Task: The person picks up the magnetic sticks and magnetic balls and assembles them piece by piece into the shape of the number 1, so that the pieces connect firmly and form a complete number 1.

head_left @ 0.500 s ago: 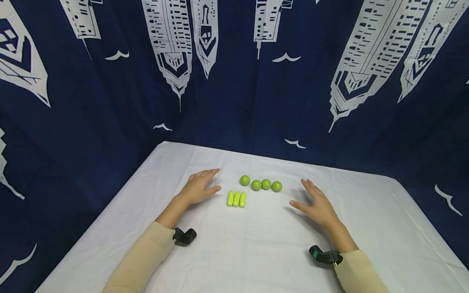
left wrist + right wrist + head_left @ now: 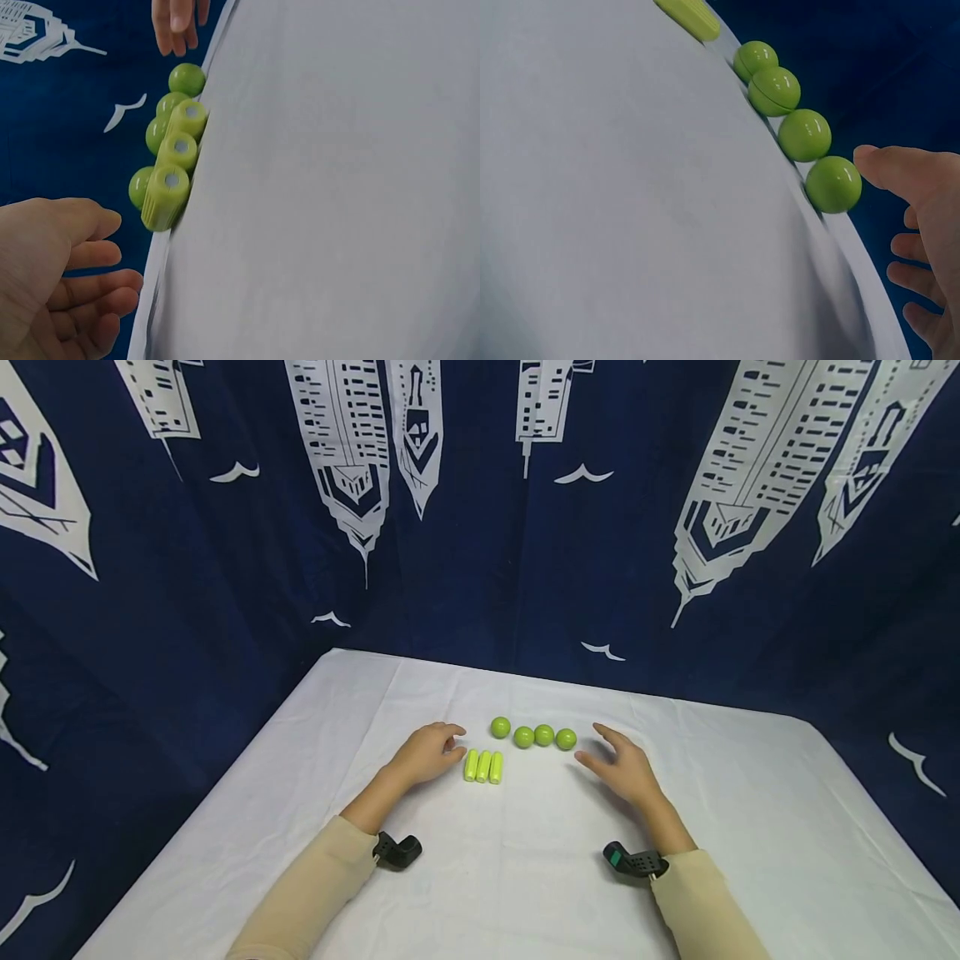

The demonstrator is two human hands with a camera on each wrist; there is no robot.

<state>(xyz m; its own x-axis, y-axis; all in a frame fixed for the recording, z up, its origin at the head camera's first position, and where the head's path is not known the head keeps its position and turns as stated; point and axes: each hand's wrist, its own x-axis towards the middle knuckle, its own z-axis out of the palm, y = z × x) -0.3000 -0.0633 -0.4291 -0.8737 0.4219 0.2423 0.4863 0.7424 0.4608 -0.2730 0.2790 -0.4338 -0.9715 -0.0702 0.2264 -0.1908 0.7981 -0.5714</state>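
Observation:
Three yellow-green cylinders (image 2: 483,767) lie side by side on the white tablecloth. Behind them, a row of several shiny green balls (image 2: 523,737) runs to the right. My left hand (image 2: 426,754) hovers just left of the cylinders, fingers loosely bent and holding nothing. In the left wrist view, its thumb (image 2: 101,223) is close to the nearest cylinder (image 2: 166,196). To the right of the balls is my right hand (image 2: 624,768), thumb and fingers spread with nothing between them. The right wrist view has the thumb tip right by the end ball (image 2: 832,184).
A white cloth (image 2: 517,877) covers the table. Dark blue curtains (image 2: 480,585) with white building and bird prints stand behind it and at the sides. Each wrist wears a black camera mount (image 2: 397,852) below the hand.
Both hands have moved inward, the left toward the cylinders with its fingers bending more, the right toward the end ball. The balls and cylinders stay in place.

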